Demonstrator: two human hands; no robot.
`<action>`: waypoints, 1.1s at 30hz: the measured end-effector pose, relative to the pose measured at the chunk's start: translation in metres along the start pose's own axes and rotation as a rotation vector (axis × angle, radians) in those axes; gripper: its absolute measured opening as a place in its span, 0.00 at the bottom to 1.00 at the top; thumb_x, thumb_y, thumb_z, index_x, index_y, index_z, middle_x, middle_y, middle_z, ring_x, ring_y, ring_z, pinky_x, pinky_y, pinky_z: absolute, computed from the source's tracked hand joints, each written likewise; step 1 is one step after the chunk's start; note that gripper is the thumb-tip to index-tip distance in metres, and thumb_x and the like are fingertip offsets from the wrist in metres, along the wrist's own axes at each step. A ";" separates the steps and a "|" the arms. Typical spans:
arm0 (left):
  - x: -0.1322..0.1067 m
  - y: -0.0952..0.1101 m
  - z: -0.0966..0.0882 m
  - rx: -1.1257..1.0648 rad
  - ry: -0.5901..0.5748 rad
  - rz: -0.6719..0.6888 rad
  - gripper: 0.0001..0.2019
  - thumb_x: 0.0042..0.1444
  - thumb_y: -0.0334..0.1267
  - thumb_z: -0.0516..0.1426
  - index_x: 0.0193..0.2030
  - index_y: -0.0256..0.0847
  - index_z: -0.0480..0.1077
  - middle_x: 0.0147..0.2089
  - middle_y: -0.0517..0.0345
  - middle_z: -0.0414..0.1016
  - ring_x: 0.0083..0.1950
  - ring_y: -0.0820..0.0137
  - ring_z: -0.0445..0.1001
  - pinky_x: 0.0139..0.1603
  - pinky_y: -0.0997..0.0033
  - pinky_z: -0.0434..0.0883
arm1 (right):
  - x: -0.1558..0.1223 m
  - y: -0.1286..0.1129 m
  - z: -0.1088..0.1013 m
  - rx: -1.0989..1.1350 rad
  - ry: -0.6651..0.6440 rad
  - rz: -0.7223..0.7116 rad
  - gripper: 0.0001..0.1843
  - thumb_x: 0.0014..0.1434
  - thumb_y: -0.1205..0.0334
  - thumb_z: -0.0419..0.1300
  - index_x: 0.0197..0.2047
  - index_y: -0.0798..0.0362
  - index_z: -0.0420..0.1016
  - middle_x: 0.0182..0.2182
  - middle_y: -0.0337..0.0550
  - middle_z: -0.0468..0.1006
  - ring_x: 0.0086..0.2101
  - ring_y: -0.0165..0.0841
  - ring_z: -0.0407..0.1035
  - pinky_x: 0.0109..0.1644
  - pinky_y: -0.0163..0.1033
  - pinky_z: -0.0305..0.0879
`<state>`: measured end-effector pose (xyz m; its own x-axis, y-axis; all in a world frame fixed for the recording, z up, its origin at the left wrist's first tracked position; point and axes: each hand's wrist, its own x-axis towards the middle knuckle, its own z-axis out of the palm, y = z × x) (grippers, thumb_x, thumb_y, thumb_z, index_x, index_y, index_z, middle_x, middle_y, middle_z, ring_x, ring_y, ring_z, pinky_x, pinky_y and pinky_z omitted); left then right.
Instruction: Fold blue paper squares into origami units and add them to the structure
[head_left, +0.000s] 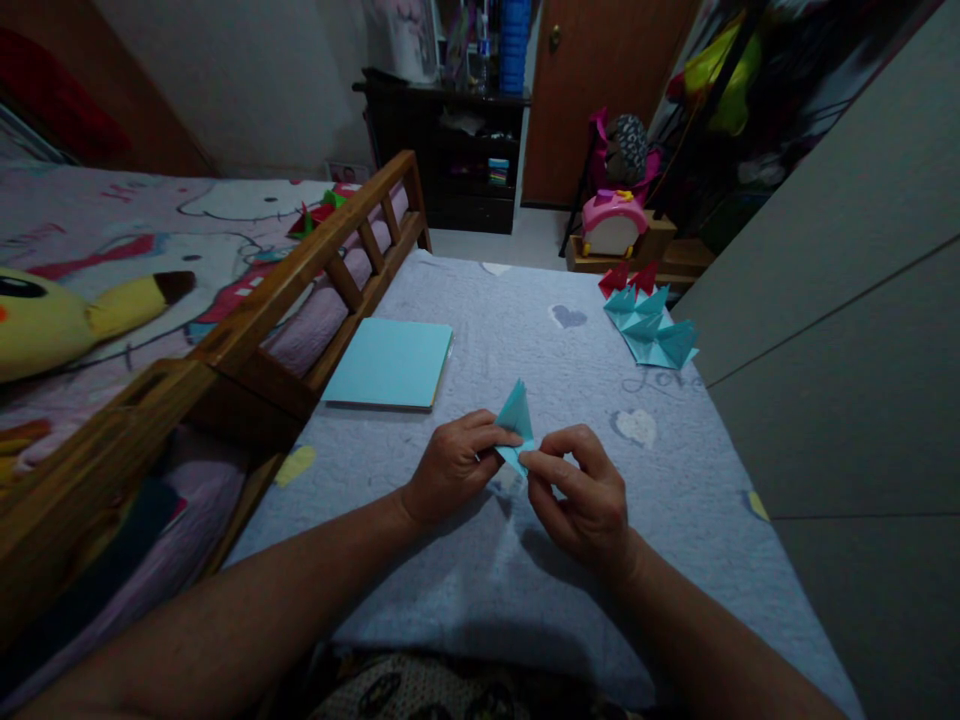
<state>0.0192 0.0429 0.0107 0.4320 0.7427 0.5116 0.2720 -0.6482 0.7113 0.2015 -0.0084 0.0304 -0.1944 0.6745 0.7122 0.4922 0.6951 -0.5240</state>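
A small folded piece of light blue paper [516, 415] stands up in a point above a grey-blue bedsheet [525, 560]. My left hand [454, 465] pinches its left lower edge with thumb and fingers closed. From the right, my right hand [581, 495] pinches its lower corner, fingers curled. Both hands rest low over the sheet.
A stack of light blue square paper [390, 362] lies to the left. A pile of folded blue and red paper pieces [646, 318] sits at the far right. A wooden bed rail [300, 275] runs along the left, a grey wall panel [840, 300] along the right.
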 end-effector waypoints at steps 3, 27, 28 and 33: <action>-0.001 -0.002 0.001 0.023 0.007 0.011 0.12 0.57 0.24 0.57 0.39 0.41 0.80 0.30 0.60 0.72 0.31 0.72 0.72 0.32 0.75 0.69 | 0.002 -0.001 0.000 0.001 0.004 -0.002 0.17 0.58 0.77 0.59 0.47 0.49 0.76 0.34 0.42 0.69 0.34 0.34 0.67 0.35 0.40 0.69; -0.001 0.000 0.000 0.027 0.061 0.016 0.11 0.58 0.25 0.58 0.41 0.41 0.80 0.33 0.58 0.76 0.32 0.72 0.72 0.33 0.76 0.69 | 0.000 0.002 0.002 -0.027 0.018 0.011 0.12 0.61 0.75 0.60 0.44 0.49 0.75 0.34 0.41 0.68 0.33 0.32 0.67 0.35 0.39 0.69; -0.001 0.001 -0.001 0.025 0.062 0.020 0.11 0.58 0.25 0.58 0.41 0.41 0.80 0.33 0.58 0.76 0.31 0.72 0.72 0.33 0.76 0.69 | 0.000 0.002 0.002 -0.029 0.022 0.005 0.12 0.61 0.75 0.60 0.44 0.49 0.75 0.34 0.41 0.68 0.34 0.32 0.67 0.35 0.38 0.69; -0.001 0.001 0.000 0.037 0.056 0.023 0.11 0.58 0.26 0.57 0.40 0.41 0.80 0.31 0.60 0.73 0.31 0.73 0.70 0.31 0.76 0.68 | 0.000 0.002 0.002 -0.038 0.040 0.001 0.14 0.61 0.75 0.61 0.47 0.50 0.76 0.35 0.42 0.69 0.34 0.32 0.67 0.35 0.39 0.69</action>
<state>0.0192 0.0417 0.0114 0.3897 0.7349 0.5550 0.2944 -0.6704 0.6811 0.2007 -0.0067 0.0280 -0.1601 0.6641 0.7303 0.5243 0.6840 -0.5071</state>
